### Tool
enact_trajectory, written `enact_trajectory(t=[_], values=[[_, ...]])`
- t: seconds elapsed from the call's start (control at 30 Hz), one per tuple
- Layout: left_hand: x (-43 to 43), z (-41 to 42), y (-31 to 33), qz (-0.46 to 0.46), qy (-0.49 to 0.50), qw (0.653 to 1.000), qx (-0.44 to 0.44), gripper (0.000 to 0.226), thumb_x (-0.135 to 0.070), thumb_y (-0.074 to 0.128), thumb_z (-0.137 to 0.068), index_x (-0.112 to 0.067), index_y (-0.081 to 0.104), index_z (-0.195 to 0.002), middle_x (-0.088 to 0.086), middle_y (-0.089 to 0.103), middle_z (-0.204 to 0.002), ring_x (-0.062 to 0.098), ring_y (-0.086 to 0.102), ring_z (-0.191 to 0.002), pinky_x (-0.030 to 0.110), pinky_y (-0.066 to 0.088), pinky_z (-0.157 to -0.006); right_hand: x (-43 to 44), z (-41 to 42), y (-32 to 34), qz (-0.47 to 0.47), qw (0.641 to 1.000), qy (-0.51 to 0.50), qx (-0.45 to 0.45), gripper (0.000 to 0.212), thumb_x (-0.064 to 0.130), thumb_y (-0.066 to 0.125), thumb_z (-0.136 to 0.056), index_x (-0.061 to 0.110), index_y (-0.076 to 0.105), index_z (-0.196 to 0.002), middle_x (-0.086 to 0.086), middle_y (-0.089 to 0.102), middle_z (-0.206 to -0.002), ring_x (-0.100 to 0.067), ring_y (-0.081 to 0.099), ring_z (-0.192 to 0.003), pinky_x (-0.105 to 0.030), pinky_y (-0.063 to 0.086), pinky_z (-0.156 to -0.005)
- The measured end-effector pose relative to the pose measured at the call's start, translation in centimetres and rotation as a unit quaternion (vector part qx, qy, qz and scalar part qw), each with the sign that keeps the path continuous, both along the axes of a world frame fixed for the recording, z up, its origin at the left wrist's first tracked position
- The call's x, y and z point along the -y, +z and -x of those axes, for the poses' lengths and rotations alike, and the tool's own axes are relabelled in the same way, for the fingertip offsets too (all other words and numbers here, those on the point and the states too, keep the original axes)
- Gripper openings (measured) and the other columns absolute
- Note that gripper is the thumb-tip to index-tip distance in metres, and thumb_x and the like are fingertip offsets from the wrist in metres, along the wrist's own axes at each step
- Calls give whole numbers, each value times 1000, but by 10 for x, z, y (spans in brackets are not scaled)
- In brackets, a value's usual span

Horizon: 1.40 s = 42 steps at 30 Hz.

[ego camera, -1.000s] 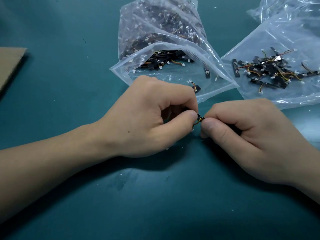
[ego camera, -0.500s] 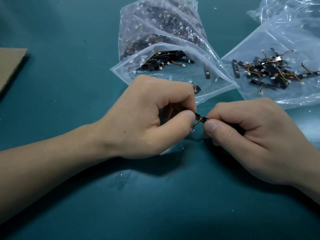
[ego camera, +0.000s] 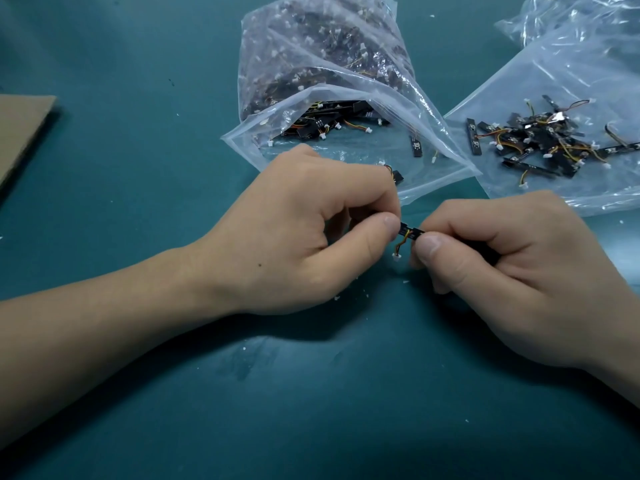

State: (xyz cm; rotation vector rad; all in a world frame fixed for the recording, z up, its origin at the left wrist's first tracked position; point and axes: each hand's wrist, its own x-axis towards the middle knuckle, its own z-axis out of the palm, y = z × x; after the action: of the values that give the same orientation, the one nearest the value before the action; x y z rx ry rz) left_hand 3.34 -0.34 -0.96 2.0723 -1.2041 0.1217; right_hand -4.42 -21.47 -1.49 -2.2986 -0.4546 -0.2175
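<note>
A small black circuit strip point(ego camera: 411, 232) with short yellow and orange wires and a white plug point(ego camera: 397, 257) is held just above the teal mat. My left hand point(ego camera: 304, 230) pinches its left end between thumb and curled fingers. My right hand point(ego camera: 512, 271) pinches its right end the same way, hiding most of the strip. The wires hang down between the two thumbs.
An open clear bag point(ego camera: 322, 81) full of the same black strips lies behind my hands. A second clear bag point(ego camera: 571, 81) at the right carries a loose pile of strips point(ego camera: 540, 140). A cardboard piece point(ego camera: 20, 129) lies at the left edge. White crumbs dot the mat.
My hands have drawn slightly apart, so more of the strip and its wires shows between the thumbs. The white plug now hangs lower.
</note>
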Motion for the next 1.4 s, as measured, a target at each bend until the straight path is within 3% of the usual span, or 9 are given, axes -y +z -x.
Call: enact_trajectory(t=[0.17,0.33,0.87,1.0,1.2,1.3,1.33,1.4], values=[[-1,0,1,4,-10,1000,-6,15,-11,61,-94,-10,67,-80,1,61,-63,17,51,-59,37,44,-72,0,1,1,-3,1000,-8,3,28,34,52,-97,24,67,-76,2,60,-58,-15,56,-56,-28,41,-53],[0,2,-1,-4,6,1000,13,13,-20,60,-93,-16,68,-83,-8,62,-73,13,56,-72,42,43,-90,0,1,0,2,1000,-11,3,30,34,52,-95,21,68,-74,1,59,-56,-16,55,-55,-28,41,-53],[-1,3,3,15,15,1000,0,16,-15,59,-90,-12,63,-75,-5,61,-69,14,54,-69,38,44,-84,0,1,2,-9,1000,1,-14,29,34,51,-93,21,65,-72,1,56,-56,-17,54,-53,-29,40,-50],[-2,3,5,14,-6,1000,-20,20,-18,51,-87,-11,58,-69,-3,56,-65,17,49,-67,35,41,-76,4,1,3,8,998,38,-40,29,34,48,-93,21,60,-70,1,54,-57,-16,53,-53,-33,41,-53],[-2,1,3,15,-42,999,-13,19,-15,54,-91,-9,66,-77,-5,63,-72,17,54,-73,36,44,-76,5,0,1,58,996,58,-22,31,35,50,-95,19,65,-73,6,51,-57,-11,50,-54,-33,42,-53],[-2,0,2,65,-1,997,-40,33,-20,45,-99,-5,73,-109,-1,72,-94,20,65,-92,38,49,-88,5,3,-1,-22,1000,17,11,31,29,50,-96,17,65,-71,0,50,-56,-11,47,-50,-19,34,-49],[-2,-1,2,87,30,994,-59,37,-21,43,-100,-5,70,-118,0,72,-101,20,66,-99,37,49,-92,5,3,-2,-96,995,-15,15,31,29,49,-98,20,66,-74,0,50,-56,-10,44,-47,-16,32,-48],[-1,-4,2,94,89,989,-67,33,-21,45,-100,-10,70,-118,-5,70,-108,14,63,-107,30,44,-97,2,-1,-2,-264,960,-96,15,38,40,46,-107,26,71,-83,3,49,-52,-10,39,-41,-17,30,-43]])
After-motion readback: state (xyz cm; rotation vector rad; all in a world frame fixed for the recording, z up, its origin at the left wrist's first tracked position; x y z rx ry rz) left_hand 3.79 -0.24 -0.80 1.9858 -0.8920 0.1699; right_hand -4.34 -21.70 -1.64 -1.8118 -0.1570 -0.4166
